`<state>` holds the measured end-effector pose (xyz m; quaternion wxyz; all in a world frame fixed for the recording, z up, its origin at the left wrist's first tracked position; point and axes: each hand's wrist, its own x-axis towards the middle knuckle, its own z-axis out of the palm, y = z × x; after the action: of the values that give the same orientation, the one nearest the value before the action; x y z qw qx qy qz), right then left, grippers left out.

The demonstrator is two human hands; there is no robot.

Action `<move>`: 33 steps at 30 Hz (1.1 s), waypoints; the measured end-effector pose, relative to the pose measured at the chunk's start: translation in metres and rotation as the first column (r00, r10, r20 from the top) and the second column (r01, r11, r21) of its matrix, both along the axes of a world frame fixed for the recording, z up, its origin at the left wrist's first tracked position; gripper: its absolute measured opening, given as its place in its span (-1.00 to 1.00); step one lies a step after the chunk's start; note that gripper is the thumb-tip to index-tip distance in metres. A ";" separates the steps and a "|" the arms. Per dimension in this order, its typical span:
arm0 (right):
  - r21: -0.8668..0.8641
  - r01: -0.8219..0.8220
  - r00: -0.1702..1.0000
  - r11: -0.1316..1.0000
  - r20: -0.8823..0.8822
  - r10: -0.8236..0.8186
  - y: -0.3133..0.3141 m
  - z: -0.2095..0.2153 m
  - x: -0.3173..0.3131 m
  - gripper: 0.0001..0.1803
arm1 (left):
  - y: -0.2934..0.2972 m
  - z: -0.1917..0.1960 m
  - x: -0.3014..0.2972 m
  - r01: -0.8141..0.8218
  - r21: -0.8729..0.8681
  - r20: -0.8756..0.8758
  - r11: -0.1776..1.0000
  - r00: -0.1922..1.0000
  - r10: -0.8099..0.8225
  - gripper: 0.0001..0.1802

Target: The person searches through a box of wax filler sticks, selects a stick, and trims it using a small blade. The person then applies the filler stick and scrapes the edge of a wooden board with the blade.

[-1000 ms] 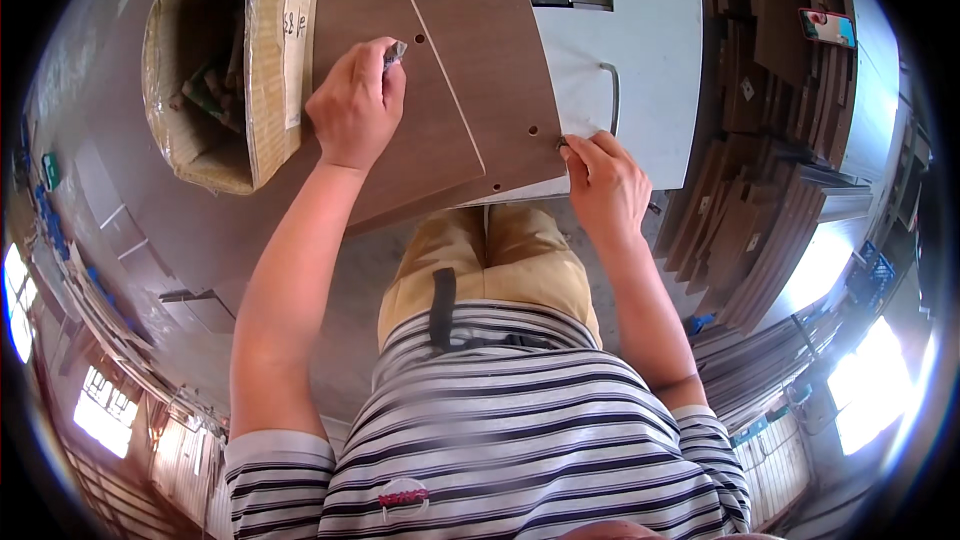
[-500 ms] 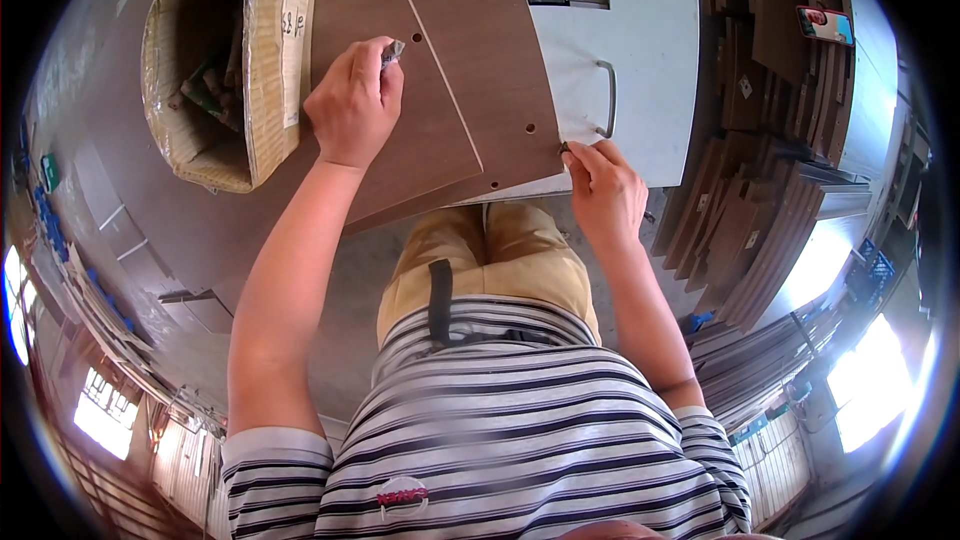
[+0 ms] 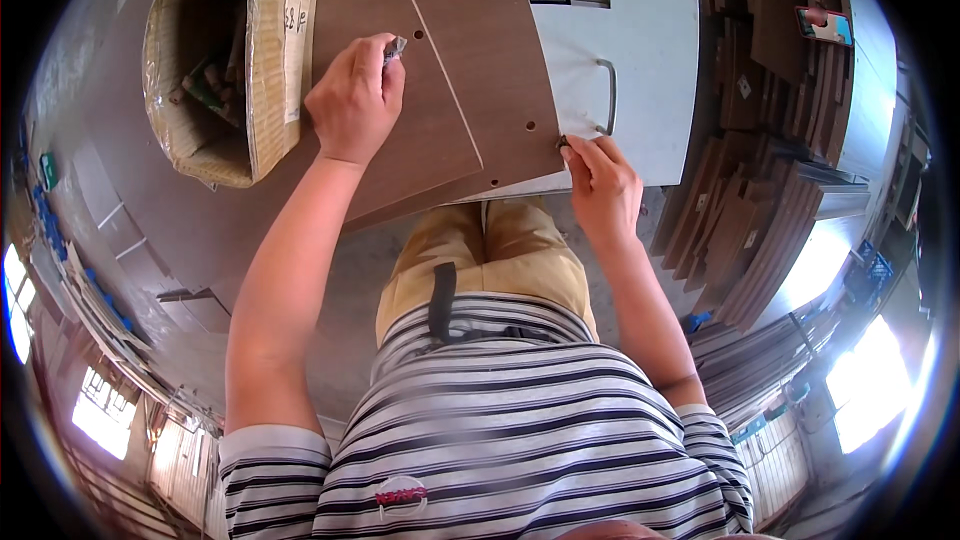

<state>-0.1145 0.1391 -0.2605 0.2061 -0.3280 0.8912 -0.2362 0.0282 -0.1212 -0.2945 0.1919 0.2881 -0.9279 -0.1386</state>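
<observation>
My left hand [image 3: 355, 100] rests on a brown wooden panel [image 3: 440, 130] and pinches small metal fittings [image 3: 395, 46] between thumb and fingers, close to a drilled hole [image 3: 418, 34]. At the panel's right edge, my right hand [image 3: 600, 180] presses a small dark fitting [image 3: 564, 143] with its fingertips, just below another hole [image 3: 530, 125]. Several drilled holes dot the panel along that edge.
An open cardboard box [image 3: 265, 70] holding hardware sits on the panel at the left. A white panel [image 3: 640, 50] with a grey handle [image 3: 608, 95] lies beyond the right hand. Stacks of brown boards [image 3: 745, 210] stand at the right.
My right hand has shifted slightly up to the panel's right edge and set its fingertips on the small fitting. My left hand stays in place with the fittings.
</observation>
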 end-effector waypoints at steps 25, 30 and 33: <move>-0.158 0.032 0.998 0.987 0.065 -0.022 0.021 -0.014 0.010 -0.88 | -0.001 -0.003 0.000 0.007 -0.081 -0.029 0.997 1.000 -0.009 -0.83; -0.146 0.031 0.999 0.989 0.040 -0.025 0.023 -0.015 0.013 -0.88 | -0.001 -0.004 -0.001 -0.003 -0.075 -0.015 0.997 1.000 0.002 -0.83; -0.135 0.041 0.998 0.990 0.048 -0.035 0.026 -0.013 0.015 -0.89 | -0.001 -0.003 -0.001 0.001 -0.081 -0.020 0.997 1.000 -0.002 -0.83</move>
<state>-0.1000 0.1650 -0.2737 0.1989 -0.3189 0.8742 -0.3074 0.0276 -0.1224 -0.2979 0.2128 0.2780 -0.9310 -0.1037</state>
